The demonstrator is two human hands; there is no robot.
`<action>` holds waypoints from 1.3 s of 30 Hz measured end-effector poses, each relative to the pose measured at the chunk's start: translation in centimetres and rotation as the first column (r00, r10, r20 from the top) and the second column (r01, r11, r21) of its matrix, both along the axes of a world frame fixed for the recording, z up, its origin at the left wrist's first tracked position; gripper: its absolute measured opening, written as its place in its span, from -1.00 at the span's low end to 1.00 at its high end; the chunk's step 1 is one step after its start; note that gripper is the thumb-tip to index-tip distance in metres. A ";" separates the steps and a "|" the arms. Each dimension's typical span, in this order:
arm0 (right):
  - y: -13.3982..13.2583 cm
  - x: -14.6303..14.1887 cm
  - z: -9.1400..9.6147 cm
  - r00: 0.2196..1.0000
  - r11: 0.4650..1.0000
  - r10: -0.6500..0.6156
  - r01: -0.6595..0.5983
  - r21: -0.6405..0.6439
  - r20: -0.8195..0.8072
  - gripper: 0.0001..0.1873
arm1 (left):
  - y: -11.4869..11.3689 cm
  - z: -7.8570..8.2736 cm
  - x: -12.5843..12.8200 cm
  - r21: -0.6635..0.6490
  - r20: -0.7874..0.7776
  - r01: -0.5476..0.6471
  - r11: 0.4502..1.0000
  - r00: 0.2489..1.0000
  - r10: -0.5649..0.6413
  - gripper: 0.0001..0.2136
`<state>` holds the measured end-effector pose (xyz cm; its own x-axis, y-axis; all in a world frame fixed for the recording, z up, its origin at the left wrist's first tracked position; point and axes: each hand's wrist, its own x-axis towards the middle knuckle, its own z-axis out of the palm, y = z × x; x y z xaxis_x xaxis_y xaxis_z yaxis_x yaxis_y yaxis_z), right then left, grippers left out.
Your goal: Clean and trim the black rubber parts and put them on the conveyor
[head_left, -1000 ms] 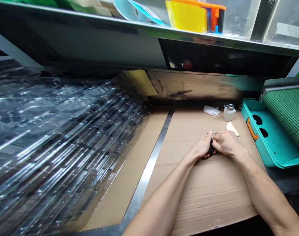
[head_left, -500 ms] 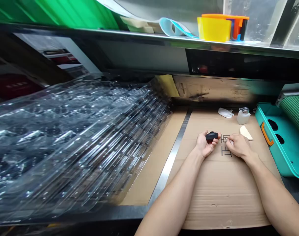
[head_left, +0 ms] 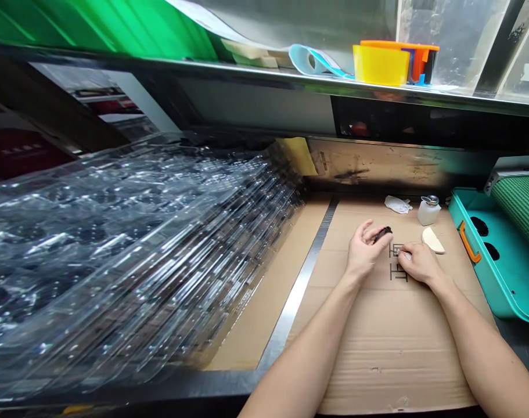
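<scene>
My left hand grips a small black rounded part between thumb and fingers, above the cardboard sheet. Its far side is partly covered by my fingers, and its exact kind is unclear. Just to the right, my right hand is closed near the printed marks on the cardboard. A bit of something whitish shows at its fingertips, too small to name. Beyond that hand lies a cream half-round pad. Farther back stand a pump-top bottle and a crumpled white cloth.
A tall stack of clear plastic trays fills the left side. At right, a teal bin with an orange handle holds black round parts, beside a green conveyor belt. A shelf overhead carries a yellow container.
My left hand has rolled over, from palm up to its back showing, tilting the black part. My right hand stays closed in about the same place. The view has shifted slightly.
</scene>
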<state>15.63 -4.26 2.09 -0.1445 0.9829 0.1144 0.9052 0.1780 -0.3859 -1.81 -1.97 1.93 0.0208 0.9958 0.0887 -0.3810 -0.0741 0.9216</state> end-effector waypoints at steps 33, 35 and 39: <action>0.4 0.0 -0.5 1.000 1.000 -0.012 0.012 -0.003 -0.016 -0.75 | 2.0 -2.0 0.2 0.326 -0.755 -0.081 0.942 0.577 0.311 -0.74; 0.4 -0.1 -0.5 1.000 0.999 -0.026 0.026 -0.026 -0.001 -0.74 | 4.1 -1.7 -0.5 0.295 -0.846 -0.078 0.952 0.443 0.298 -0.78; 0.4 -0.6 -0.4 0.998 0.997 -0.053 0.054 -0.046 0.022 -0.72 | 7.5 -0.9 -2.7 0.143 -0.989 -0.023 0.989 0.025 0.144 -0.63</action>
<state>15.07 -3.91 1.73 -0.0933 0.9935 0.0660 0.9207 0.1113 -0.3740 -4.51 5.48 1.07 0.0667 0.9900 0.1246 0.9134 -0.1109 0.3917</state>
